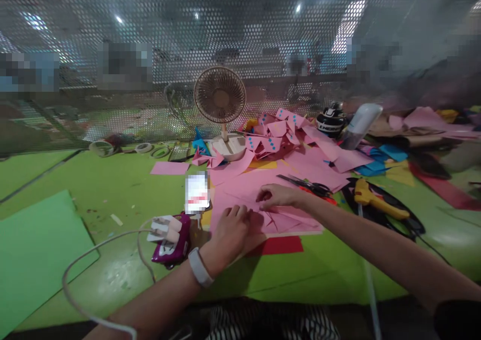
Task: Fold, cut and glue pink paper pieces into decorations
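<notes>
My left hand [232, 232], with a pale band on its wrist, rests with bent fingers at the left part of the pink paper [236, 199]. Its fingertips point to the right, and whatever they pinch is hidden. Just to the right, my right hand [278, 197] hovers low over the same paper. Its fingers curl toward the thumb, and I cannot make out anything between them. Beneath the right hand lie folded pink paper pieces [280, 220]. A red paper strip [280, 245] lies along the near edge of the pink sheets. Scissors [306, 184] lie just beyond my right hand.
A phone [197, 193] and a purple case with a charger [171, 239] stand left, their white cable crossing my left forearm. A yellow glue gun [379, 200] lies right on a black tray. Behind are a small fan [220, 97], pink paper shapes [276, 132] and a bottle [361, 124].
</notes>
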Demonstrator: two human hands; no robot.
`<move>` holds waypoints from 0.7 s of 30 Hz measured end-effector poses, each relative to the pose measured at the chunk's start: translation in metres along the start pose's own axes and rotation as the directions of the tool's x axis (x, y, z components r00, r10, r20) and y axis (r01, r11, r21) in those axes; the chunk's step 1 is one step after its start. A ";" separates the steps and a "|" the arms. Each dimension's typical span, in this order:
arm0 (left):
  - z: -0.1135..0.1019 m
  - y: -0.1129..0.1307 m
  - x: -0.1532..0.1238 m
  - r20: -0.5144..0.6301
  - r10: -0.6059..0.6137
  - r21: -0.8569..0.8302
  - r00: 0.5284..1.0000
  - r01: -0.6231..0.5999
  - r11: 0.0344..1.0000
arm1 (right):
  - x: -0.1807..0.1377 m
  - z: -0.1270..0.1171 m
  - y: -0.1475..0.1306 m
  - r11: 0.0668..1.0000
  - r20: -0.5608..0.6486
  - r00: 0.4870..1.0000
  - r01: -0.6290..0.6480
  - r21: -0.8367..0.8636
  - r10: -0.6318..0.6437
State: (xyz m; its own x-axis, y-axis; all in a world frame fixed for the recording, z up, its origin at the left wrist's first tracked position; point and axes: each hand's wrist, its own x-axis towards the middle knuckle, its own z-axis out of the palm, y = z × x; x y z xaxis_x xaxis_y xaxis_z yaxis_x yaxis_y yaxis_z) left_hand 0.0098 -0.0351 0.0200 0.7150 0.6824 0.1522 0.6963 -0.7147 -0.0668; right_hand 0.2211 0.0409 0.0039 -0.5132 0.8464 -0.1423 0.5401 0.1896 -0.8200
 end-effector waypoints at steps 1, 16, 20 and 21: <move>-0.002 -0.001 0.000 0.006 -0.006 -0.011 1.000 0.006 1.000 | 0.000 0.000 0.000 1.000 -0.009 1.000 -0.006 -0.015 0.006; -0.015 -0.029 0.056 0.645 -0.220 -0.585 0.732 0.658 0.474 | 0.005 -0.001 -0.011 0.982 -0.005 0.996 -0.091 -0.168 0.091; -0.006 -0.033 0.059 0.677 -0.215 -0.592 0.704 0.694 0.411 | 0.003 -0.002 -0.014 0.981 -0.006 0.997 -0.082 -0.174 0.082; -0.005 -0.034 0.058 0.676 -0.215 -0.605 0.705 0.697 0.384 | 0.002 -0.002 -0.014 0.981 -0.005 0.996 -0.084 -0.175 0.084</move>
State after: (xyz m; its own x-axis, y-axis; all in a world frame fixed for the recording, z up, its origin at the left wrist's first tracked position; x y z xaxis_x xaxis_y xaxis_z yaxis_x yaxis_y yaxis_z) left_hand 0.0271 0.0283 0.0363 0.3970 0.7386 -0.5449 0.7278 0.1084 0.6771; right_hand 0.2133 0.0412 0.0162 -0.4622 0.8620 -0.2081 0.6895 0.2018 -0.6956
